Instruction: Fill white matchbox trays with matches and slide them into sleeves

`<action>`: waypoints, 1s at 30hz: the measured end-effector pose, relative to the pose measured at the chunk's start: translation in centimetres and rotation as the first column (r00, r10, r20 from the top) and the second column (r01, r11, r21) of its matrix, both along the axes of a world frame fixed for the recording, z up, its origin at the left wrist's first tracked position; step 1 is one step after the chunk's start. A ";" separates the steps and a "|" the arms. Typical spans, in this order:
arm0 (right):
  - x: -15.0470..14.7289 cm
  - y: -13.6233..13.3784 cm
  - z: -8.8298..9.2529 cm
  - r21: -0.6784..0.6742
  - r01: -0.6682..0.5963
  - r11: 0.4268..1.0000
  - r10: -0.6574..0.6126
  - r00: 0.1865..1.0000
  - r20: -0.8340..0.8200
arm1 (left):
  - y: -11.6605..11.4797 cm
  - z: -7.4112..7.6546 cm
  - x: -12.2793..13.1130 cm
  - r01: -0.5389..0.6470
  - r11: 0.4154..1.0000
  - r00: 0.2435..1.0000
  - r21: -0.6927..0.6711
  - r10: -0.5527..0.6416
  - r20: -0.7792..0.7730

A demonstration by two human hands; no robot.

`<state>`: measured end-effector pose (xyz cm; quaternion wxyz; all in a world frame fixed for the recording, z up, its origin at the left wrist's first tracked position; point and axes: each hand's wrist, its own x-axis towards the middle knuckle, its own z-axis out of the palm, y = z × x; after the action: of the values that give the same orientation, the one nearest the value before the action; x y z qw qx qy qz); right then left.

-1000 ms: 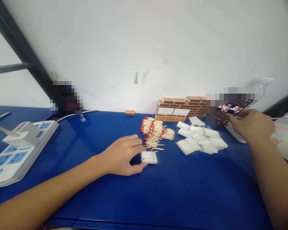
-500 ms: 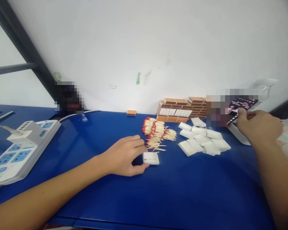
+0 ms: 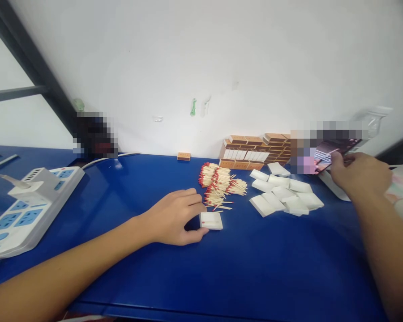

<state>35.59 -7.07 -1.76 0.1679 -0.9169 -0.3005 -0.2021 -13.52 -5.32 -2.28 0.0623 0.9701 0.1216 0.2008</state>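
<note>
Blue glossy tabletop against a plain white wall, and the thing to orient by is the pile of matches lying near the back: thin pale wooden sticks with red heads, partly bundled and partly scattered. Compared with a second ago, hardly anything has moved. The left hand is still parked just in front of the pile, slightly to its left, thumb and curled fingers pinching the near end of a white tray, a flat little cardboard rectangle sitting flat on the table with a small red speck near one corner. That tray hasn't budged. What did change is over to the right of the pile: the right hand has slid a bit further right along the phone, and the screen shows a different picture now, so the attention is there and the matches are just sitting idle. Its fingers are curled in at the phone's edge, but I can't tell whether they're gripping it or only touching it. Between the pile and the phone there's a loose heap of empty white trays, same matte card, overlapping each other. Behind the pile, against the wall, is a stack of brown sleeves, laid like bricks. Well off to the left of the pile sits a white and blue power strip, smooth plastic.
</note>
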 end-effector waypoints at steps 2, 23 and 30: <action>-0.2 -0.1 0.3 0.012 0.007 1.000 -0.007 1.000 -0.001 | 0.0 0.0 0.0 0.000 1.000 1.000 0.005 0.000 0.007; -7.6 -0.5 3.8 0.190 -0.238 0.953 0.214 0.967 0.138 | 0.0 -0.1 0.0 0.000 1.000 1.000 -0.014 0.000 -0.014; -20.4 -2.6 1.8 0.054 -0.986 0.155 0.987 0.152 -0.053 | 0.0 0.0 0.0 -0.009 1.000 1.000 0.003 0.009 -0.014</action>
<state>15.18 -9.66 0.06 0.2731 -0.5077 -0.8170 -0.0107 -13.47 -5.31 -2.29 0.0593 0.9710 0.1261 0.1942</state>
